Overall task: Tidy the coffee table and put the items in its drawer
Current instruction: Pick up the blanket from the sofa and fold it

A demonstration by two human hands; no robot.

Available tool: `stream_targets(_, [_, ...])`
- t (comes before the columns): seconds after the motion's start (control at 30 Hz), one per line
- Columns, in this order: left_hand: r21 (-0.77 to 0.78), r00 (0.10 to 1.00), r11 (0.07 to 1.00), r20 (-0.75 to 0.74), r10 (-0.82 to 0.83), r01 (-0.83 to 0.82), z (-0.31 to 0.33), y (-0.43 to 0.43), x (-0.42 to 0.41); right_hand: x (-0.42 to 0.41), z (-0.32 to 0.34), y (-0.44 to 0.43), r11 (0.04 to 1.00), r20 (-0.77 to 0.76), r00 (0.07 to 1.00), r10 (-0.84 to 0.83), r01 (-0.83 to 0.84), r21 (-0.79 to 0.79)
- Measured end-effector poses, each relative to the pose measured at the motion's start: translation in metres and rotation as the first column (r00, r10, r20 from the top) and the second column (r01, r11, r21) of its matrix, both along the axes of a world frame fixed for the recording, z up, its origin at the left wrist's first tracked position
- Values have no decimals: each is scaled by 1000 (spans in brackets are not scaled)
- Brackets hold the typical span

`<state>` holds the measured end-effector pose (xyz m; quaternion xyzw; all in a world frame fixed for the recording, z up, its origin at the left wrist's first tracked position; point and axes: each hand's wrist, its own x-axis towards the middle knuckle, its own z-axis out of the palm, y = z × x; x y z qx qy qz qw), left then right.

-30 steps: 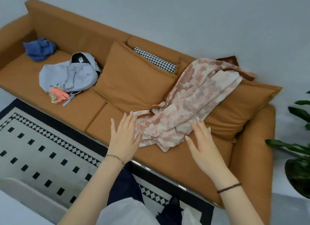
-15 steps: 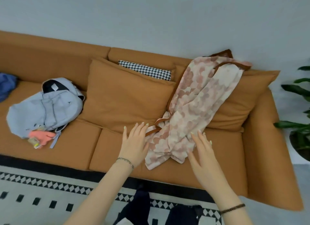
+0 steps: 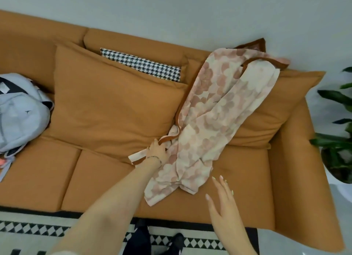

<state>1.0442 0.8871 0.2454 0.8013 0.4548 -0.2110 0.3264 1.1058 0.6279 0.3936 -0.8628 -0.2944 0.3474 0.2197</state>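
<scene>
While the left hand [image 3: 157,151] lies on the patterned cloth [image 3: 215,112] with its fingers bent down into the folds, gripping the fabric just beside the brown hem, the right hand [image 3: 222,199] hangs open above the seat. Its fingers are straight and spread, near the lower corner of the cloth but apart from it. On the left wrist sits a thin bracelet [image 3: 155,158]. The cloth, cream with pink shapes, runs in a long strip from the back of the sofa [image 3: 47,169] down between the big cushion [image 3: 114,106] and a second orange one, and it ends crumpled on the right seat pad, near the front edge. Plain orange seat shows between the cloth and the right armrest [image 3: 304,178], and also on the left seat pad up to a light blue backpack [image 3: 19,110] at the left border of the view. A black-and-white checked pillow [image 3: 141,64] stands behind the big cushion. In front of the sofa lies a rug [image 3: 28,228] with a border of black and white triangles, where dark shoes [image 3: 141,239] show. A pale grey wall [image 3: 171,11] is behind, and a green plant [image 3: 339,136] stands at the right.
</scene>
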Motion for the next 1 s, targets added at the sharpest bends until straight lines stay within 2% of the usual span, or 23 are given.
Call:
stream_targets(0.1, [7, 998, 998, 18, 63, -63, -26, 6, 14, 11, -21, 0, 1000, -26, 999, -29, 28, -14])
stream_targets(0.2, [-49, 976, 992, 175, 126, -119, -34, 0, 14, 22, -27, 3, 998, -41, 998, -55, 54, -9])
stream_targets(0.3, [-192, 858, 948, 407, 312, -253, -5, -24, 2, 29, -25, 3, 999, -41, 998, -38, 39, 30])
stream_targets(0.37, [-287, 772, 904, 475, 422, -317, 28, -44, -8, 31, -17, 5, 999, -41, 999, -19, 21, 42])
stream_targets(0.5, [-394, 691, 852, 508, 514, -344, 90, -83, -29, 29, 8, 14, 996, -41, 998, 37, -33, 88])
stream_targets(0.57, [-515, 711, 800, 433, 553, -308, 127, -103, -40, 21, 32, 19, 985, -33, 993, 117, -112, 131])
stream_targets(0.63, [-563, 782, 804, 407, 473, -193, 162, -121, -51, 11, 53, 26, 953, 9, 966, 260, -258, 157])
stream_targets(0.7, [-507, 826, 855, 431, 363, -111, 192, -130, -62, 5, 58, 33, 891, 131, 893, 430, -444, 96])
stream_targets(0.77, [-381, 839, 921, 473, 269, -81, 235, -130, -77, 0, 73, 37, 823, 281, 798, 534, -566, 42])
stream_targets(0.83, [-254, 860, 967, 486, 156, -32, 273, -119, -90, 1, 93, 43, 783, 432, 711, 554, -621, 18])
stream_targets(0.9, [-85, 886, 996, 463, 22, 20, 307, -102, -102, 6, 117, 49, 732, 599, 580, 553, -682, -15])
stream_targets(1.0, [236, 936, 964, 296, -189, 120, 348, -77, -121, 21, 162, 52, 703, 737, 428, 523, -705, -89])
